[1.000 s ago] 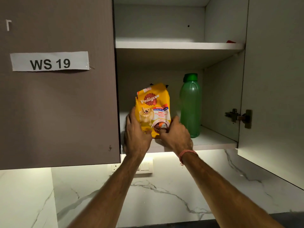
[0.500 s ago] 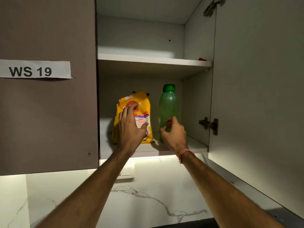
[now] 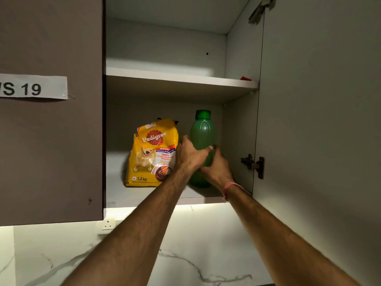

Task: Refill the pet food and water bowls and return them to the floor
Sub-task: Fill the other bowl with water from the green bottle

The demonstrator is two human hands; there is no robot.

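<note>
Head view looks up along both my bare forearms, which rise from the bottom edge over the white marble-patterned backsplash (image 3: 185,265) toward the open wall cabinet. Nearest the camera after the arms is my left hand (image 3: 190,154), reaching across from the left with its thumb laid over the front of the translucent green plastic water bottle with a green screw cap (image 3: 202,131); the fingers go round the far side, so I judge it is gripping the bottle's waist to lift it. My right hand (image 3: 216,165), with a pink thread band at the wrist, cups the bottle lower down on its right side, curled round it, probably to steady the weight as it comes off the shelf. Just beside the bottle on the left stands the yellow Pedigree dry dog food bag (image 3: 152,153), upright on the same lower white shelf (image 3: 144,198) and touched by neither hand. Neither bowl is in sight. Farther back, the upper white shelf (image 3: 181,78) carries only a small red thing at its right end.
</note>
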